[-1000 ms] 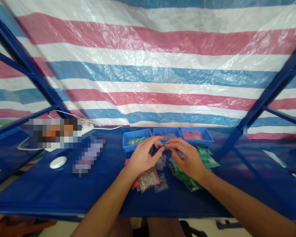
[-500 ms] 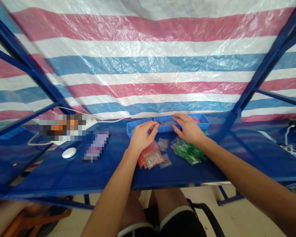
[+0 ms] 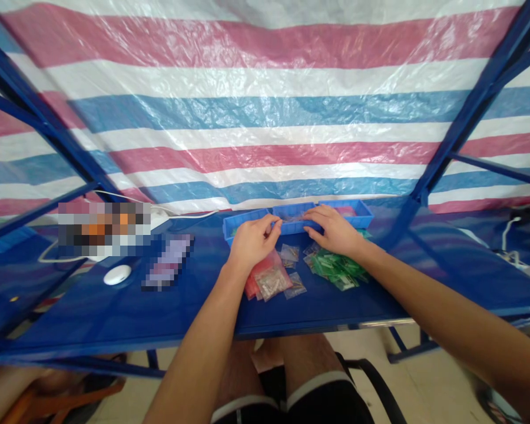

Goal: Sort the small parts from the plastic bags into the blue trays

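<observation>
My left hand (image 3: 255, 238) is beside the left end of a row of blue bins, its thumb and fingertips pressed together. Whatever may be in that pinch is too small to make out. My right hand (image 3: 331, 228) reaches over the front of the middle blue bin (image 3: 294, 225), its thumb apart from its bent fingers. Small clear packets (image 3: 287, 215) lie inside that bin. Below my left hand are red plastic bags (image 3: 270, 277) with small metal parts. Two small clear bags (image 3: 295, 286) lie beside them. Under my right wrist spreads a pile of green packets (image 3: 339, 268).
The left bin (image 3: 247, 220) and right bin (image 3: 348, 213) flank the middle one. A blurred-out phone-like slab (image 3: 168, 262) and a white oval case (image 3: 117, 274) lie to the left on the blue table (image 3: 194, 318). Blue frame posts (image 3: 450, 129) stand at both sides, before a striped plastic sheet (image 3: 265, 112).
My right hand has lowered slightly toward the front of the middle bin, its fingers closer together. The left hand keeps its pinch. The whole view has shifted slightly.
</observation>
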Tool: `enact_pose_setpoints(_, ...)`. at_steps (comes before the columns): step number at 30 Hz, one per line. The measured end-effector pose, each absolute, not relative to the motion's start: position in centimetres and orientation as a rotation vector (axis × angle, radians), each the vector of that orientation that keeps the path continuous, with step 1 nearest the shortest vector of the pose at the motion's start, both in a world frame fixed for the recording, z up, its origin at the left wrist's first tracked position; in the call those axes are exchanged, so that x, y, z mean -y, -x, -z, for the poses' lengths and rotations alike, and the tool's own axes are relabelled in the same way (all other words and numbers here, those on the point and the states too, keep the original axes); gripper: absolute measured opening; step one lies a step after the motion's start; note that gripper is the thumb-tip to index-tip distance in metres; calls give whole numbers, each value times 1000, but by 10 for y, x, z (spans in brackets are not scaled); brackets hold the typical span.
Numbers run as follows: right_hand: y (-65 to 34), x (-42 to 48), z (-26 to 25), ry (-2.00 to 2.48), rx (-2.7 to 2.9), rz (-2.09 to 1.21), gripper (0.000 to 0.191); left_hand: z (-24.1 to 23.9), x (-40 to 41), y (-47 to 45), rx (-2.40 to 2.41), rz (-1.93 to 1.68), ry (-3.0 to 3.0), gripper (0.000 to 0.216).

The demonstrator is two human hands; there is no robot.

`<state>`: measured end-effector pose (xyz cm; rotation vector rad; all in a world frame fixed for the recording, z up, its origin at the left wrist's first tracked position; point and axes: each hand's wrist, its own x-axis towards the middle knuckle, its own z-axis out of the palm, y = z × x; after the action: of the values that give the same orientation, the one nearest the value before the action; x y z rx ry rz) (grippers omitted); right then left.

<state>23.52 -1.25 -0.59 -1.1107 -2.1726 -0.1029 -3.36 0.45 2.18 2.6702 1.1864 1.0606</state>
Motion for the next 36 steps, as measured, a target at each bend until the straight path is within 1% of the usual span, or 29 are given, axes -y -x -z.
enact_pose_setpoints(3,-225,28,-7,1015,2206,123,32,-22,-6,35,-1214,-1053,-2667,31)
enact_pose_setpoints(5,-213,42,-12,902,2281,93,34,-21,-6,36,-1227,-1051,-2673,30)
enact_pose_setpoints(7,-196,56,-13,746,2408,38,42,-20,-6,36,-1242,-1052,-2677,30)
enact_pose_setpoints(10,-171,69,-6,541,2556,-45,64,-18,-6,37,-1256,-1036,-2685,30)
enact_pose_setpoints(11,-165,71,-4,512,2587,-69,68,-17,-7,38,-1259,-1027,-2691,30)
enact_pose_setpoints(12,-161,72,-1,497,2608,-82,69,-16,-7,38,-1265,-1021,-2697,30)
enact_pose_setpoints(17,-158,70,4,483,2612,-49,45,-17,-7,38,-1282,-1018,-2695,30)
enact_pose_setpoints(20,-162,70,6,472,2592,-24,37,-18,-6,37,-1274,-994,-2691,31)
enact_pose_setpoints(27,-172,65,6,559,2501,-11,32,-19,-6,36,-1303,-1005,-2728,31)
enact_pose_setpoints(31,-181,62,-1,700,2341,-196,34,-21,-4,37,-1217,-1111,-2754,29)
enact_pose_setpoints(36,-194,48,3,901,2039,-369,31,-30,4,41,-930,-1290,-2678,30)
